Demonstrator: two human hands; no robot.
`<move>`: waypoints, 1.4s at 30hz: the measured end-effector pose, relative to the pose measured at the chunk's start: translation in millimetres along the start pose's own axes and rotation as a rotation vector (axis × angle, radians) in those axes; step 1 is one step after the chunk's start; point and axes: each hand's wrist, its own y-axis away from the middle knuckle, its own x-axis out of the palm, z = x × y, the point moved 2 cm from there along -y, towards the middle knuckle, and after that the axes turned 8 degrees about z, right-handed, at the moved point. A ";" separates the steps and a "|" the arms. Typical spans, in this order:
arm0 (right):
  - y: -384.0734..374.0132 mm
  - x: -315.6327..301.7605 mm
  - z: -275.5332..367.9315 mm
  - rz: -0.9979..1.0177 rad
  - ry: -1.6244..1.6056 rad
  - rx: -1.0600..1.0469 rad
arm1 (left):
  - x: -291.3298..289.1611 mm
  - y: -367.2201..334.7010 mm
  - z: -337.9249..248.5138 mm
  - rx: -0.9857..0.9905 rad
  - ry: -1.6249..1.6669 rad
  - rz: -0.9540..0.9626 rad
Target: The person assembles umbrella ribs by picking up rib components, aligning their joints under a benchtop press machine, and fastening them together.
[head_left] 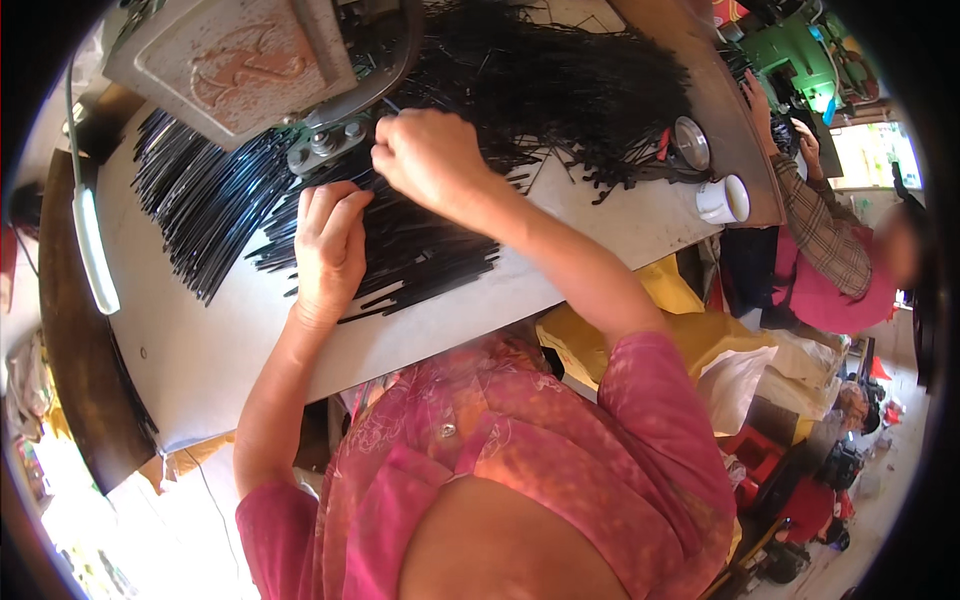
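Note:
Both my hands are at the head of a large grey metal machine [230, 70]. My left hand [332, 245] is closed, its fingers curled together just below the machine's bolted metal fitting [325, 148]. Whatever it pinches is hidden. To the right of the fitting, my right hand [430, 155] is closed in a fist, with a thin sliver showing above its knuckles; what it grips is hidden. Thin black rods [420, 265] lie beneath and beside both hands. Another fan of black rods [205, 215] spreads to the left, and a tangled heap of them [560, 85] covers the far side.
A white cup [722, 200] and a round metal-rimmed dish [691, 143] stand near the table's right edge. A lit tube lamp [95, 250] hangs at left. Yellow sacking [650, 325] lies below the table edge. At right, another person [830, 270] works at a green machine [800, 65].

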 end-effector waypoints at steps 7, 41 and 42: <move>16.3 3.9 19.2 -0.189 0.113 -0.213 | -1.5 2.2 -7.3 -0.015 0.043 0.007; 42.7 -51.6 -56.3 0.191 0.332 0.119 | -57.3 48.0 -7.3 -0.317 -0.132 -0.066; 44.7 -54.0 -58.7 0.192 0.337 0.122 | -58.1 48.0 -7.2 -0.316 -0.136 -0.072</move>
